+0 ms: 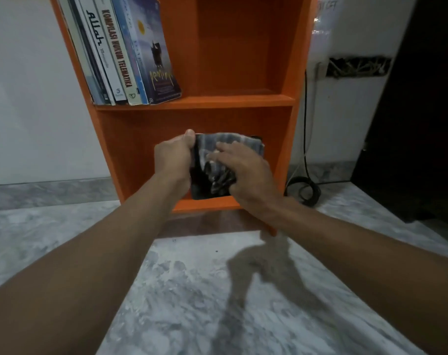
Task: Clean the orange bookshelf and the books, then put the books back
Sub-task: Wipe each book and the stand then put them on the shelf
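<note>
Head view, and we're down at the lower compartment of the tall orange laminate bookshelf (243,101); the left hand (173,157) has its fingers wrapped round the left edge of a thin black-covered book (200,187), thumb up on the top corner, holding it upright just in front of that compartment; the right hand (243,172) lies fingers fairly straight and a little apart, pressing a grey striped cloth (230,144) onto the cover (motion blur there, so I'd say mid-wipe); on the shelf above, a leaning row of paperbacks with white and blue spines (120,55) stands to the left, the right side bare; my read is we're well into it, with this book being wiped and to be shelved; whether more books wait out of frame, I cannot tell; off to the right a coiled black cable (305,192) sits on the grey marbled floor (192,290) near the shelf's foot, clear of the hands.
</note>
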### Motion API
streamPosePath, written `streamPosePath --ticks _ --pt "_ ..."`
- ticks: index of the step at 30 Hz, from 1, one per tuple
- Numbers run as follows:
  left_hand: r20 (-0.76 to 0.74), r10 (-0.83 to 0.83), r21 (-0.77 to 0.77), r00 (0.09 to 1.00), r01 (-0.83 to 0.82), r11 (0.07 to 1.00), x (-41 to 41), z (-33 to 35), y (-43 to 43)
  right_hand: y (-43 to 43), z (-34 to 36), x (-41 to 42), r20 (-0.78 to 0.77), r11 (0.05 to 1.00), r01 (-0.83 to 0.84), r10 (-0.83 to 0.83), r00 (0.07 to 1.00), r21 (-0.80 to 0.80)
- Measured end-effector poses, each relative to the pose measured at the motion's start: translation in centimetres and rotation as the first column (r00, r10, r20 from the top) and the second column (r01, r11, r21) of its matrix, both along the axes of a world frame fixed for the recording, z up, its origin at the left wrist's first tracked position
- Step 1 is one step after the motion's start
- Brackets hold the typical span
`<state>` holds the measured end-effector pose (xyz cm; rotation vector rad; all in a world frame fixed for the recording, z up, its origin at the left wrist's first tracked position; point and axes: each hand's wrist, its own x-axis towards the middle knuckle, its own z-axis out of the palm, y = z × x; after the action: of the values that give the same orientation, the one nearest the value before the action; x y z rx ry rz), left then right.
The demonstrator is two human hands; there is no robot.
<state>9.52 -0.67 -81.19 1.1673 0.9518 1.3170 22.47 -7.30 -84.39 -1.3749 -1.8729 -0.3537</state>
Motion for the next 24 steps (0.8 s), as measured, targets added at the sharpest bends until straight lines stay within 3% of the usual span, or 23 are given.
streamPosePath --ticks 2,4,6,9,13,14,17,19,21,24 --pt "-0.01 0.017 0.007 1.0 -0.017 1.0 -0.8 -0.1 0.1 -0.8 -1.9 -0.8 0.067 0.977 -0.162 0.172 0.983 -0.142" --pt "-0.064 0.077 0.041 0.995 -0.074 0.996 -2.1 -0.7 0.6 -1.7 -3.7 -1.0 0.226 0.901 -0.294 0.374 0.9 -0.32" --pt "-0.142 0.194 0.116 0.971 -0.178 0.977 -3.4 -1.6 1.6 -2.6 -5.5 -0.9 0.297 0.8 -0.256 0.468 0.832 -0.543" --pt "-0.238 0.358 0.159 0.903 -0.327 0.932 -4.6 -3.2 2.8 -2.9 -8.8 -0.9 0.233 0.616 -0.091 0.425 0.875 -0.782" --pt "-0.321 0.405 0.118 0.856 -0.388 0.914 -4.6 -5.1 3.1 -2.3 -11.7 -2.0 0.049 0.406 -0.093 0.326 0.944 -0.909" --pt "-0.326 0.407 0.113 0.853 -0.392 0.913 -4.4 -5.3 3.2 -2.1 -12.1 -2.3 0.033 0.332 -0.073 0.302 0.953 -0.94" --pt "-0.328 0.411 0.096 0.851 -0.403 0.91 -4.0 -6.2 3.7 -1.8 -14.8 -3.0 -0.038 -0.106 -0.004 0.318 0.947 -0.994" --pt "-0.349 0.402 0.073 0.846 -0.403 0.912 -3.9 -7.1 4.0 -2.0 -17.2 -3.3 -0.093 -0.305 0.025 0.368 0.925 -0.952" --pt "-0.376 0.394 0.054 0.839 -0.404 0.913 -3.7 -7.9 4.2 -2.5 -19.4 -3.7 -0.073 -0.316 0.086 0.46 0.885 -0.945" --pt "-0.407 0.373 0.021 0.834 -0.4 0.916 -3.5 -8.8 4.5 -3.1 -21.7 -4.0 0.054 -0.133 0.168 0.606 0.794 -0.977"
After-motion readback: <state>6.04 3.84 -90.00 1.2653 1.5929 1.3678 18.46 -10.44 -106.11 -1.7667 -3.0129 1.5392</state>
